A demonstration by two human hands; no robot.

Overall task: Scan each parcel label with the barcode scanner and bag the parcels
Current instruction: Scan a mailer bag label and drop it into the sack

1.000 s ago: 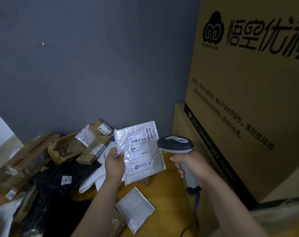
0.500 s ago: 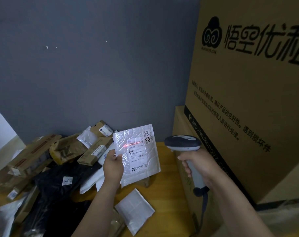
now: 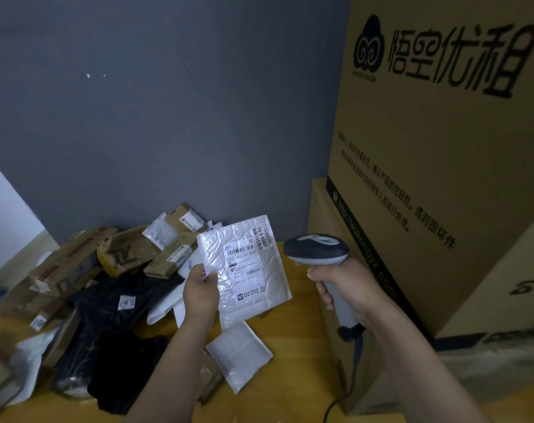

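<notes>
White padded parcel (image 3: 271,285) is at the centre of the frame, and I see the left hand (image 3: 200,293) pinching its left edge, label (image 3: 244,270) facing the camera. The right hand (image 3: 348,288) is wrapped round the handle of the scanner (image 3: 316,249), just right of the parcel and apart from it. A heap of parcels (image 3: 122,254) lies at lower left on the yellow table (image 3: 299,340), and a cardboard box (image 3: 442,178) fills the right.

mailer (image 3: 253,288) silvery white, black barcodes | scanner (image 3: 316,248) dark navy, grey | wall (image 3: 168,117) grey-blue | boxes (image 3: 442,178) brown, black print | table (image 3: 299,346) yellow
</notes>
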